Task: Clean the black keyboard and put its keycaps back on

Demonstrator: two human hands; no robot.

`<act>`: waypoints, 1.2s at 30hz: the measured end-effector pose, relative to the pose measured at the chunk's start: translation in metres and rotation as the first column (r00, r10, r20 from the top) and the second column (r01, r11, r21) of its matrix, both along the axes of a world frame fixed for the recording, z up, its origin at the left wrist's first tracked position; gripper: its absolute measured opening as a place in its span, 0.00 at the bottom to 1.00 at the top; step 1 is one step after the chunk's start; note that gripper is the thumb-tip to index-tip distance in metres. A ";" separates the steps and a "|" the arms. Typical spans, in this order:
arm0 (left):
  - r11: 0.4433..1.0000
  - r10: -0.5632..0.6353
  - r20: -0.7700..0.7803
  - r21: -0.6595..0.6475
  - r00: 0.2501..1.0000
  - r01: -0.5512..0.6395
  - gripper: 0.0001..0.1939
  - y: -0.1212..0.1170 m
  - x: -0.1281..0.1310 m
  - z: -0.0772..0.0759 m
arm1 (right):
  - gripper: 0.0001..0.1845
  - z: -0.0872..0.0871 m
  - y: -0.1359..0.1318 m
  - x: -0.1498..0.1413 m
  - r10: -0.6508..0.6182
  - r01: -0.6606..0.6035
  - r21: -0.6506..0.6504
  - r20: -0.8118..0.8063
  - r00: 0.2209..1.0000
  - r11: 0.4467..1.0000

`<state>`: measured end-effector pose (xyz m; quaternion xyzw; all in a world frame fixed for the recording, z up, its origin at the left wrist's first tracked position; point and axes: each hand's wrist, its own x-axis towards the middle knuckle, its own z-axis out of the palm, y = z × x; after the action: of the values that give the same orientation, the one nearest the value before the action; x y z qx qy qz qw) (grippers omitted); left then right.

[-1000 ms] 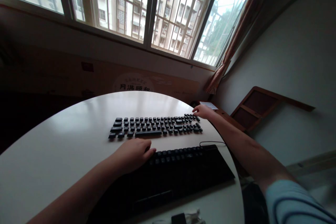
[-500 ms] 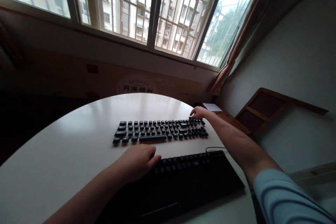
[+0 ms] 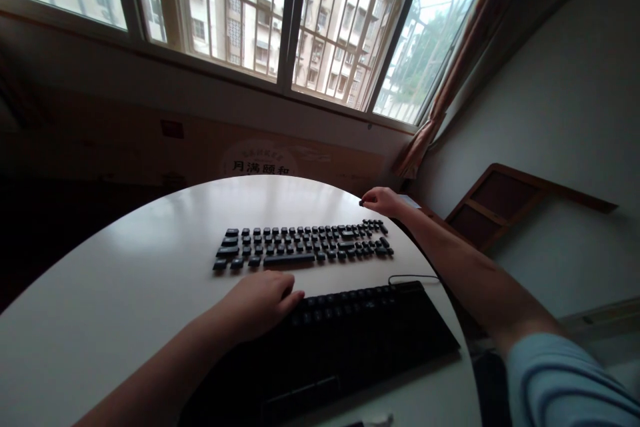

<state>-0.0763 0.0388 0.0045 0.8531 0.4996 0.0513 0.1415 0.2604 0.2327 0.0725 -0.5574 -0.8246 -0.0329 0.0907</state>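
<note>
Loose black keycaps (image 3: 300, 240) lie in rows on the white round table (image 3: 165, 227), with a long space bar keycap (image 3: 289, 259) at the near side. In front of them is a black keyboard (image 3: 380, 333); some keycaps sit along its far edge, and much of its surface is too dark to read. My left hand (image 3: 265, 299) is closed at the keyboard's far left corner, thumb along the edge. Raised past the far right end of the keycap rows, my right hand (image 3: 381, 200) pinches a small black keycap (image 3: 362, 203) between its fingertips.
A thin black cable (image 3: 413, 277) loops beside the keyboard's far right corner. The table's curved edge runs beneath my right forearm. A small pale object (image 3: 379, 421) shows at the bottom of the view. Barred windows (image 3: 335, 27) stand beyond the table.
My right hand has lifted off the far right end of the keycap rows, and a keycap now shows in its fingers. My left hand has stayed at the keyboard's corner.
</note>
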 end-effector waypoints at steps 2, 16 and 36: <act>1.000 -0.005 -0.002 0.012 1.000 0.005 0.20 0.001 0.000 -0.001 | 0.13 0.011 -0.034 0.008 0.058 -0.057 0.032 -0.043 0.997 0.998; 0.999 -0.014 -0.029 0.051 0.999 0.016 0.20 0.000 0.003 0.004 | 0.09 -0.048 -0.246 0.046 0.097 -0.089 0.046 -0.223 0.970 0.995; 0.998 -0.023 -0.063 0.052 0.998 0.026 0.22 -0.001 0.005 0.010 | 0.11 -0.085 -0.242 0.037 0.019 -0.001 0.055 -0.345 0.938 0.999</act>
<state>-0.0709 0.0375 0.0144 0.8637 0.4918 0.0359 0.1038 0.2971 -0.0092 -0.0121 -0.5477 -0.7975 0.0439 0.2493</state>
